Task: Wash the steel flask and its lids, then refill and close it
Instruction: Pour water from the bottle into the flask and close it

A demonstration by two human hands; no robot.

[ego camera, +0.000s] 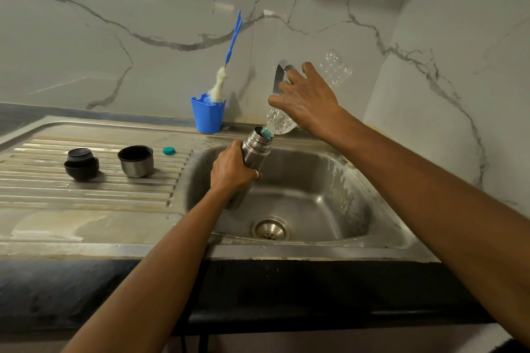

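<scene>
Stainless sink [329, 169] was recorded below a marble-veined wall. Steel flask [253, 152] was held tilted over the basin, the left hand [232, 169] curled round its body, likely so spills drained. Clear plastic bottle [279, 122] was gripped upended by the right hand [307, 100], neck at the flask mouth for refilling. Steel cup lid [136, 162], black stopper [81, 163] and teal cap [169, 151] were parked on the left drainboard [86, 192], well apart from the pour.

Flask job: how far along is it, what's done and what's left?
Washing looks finished: the steel cup lid and black stopper sit on the drainboard. Refilling is in hand: the left hand holds the flask over the sink while the right hand tips a plastic bottle into its mouth. Left: fitting both lids.
</scene>
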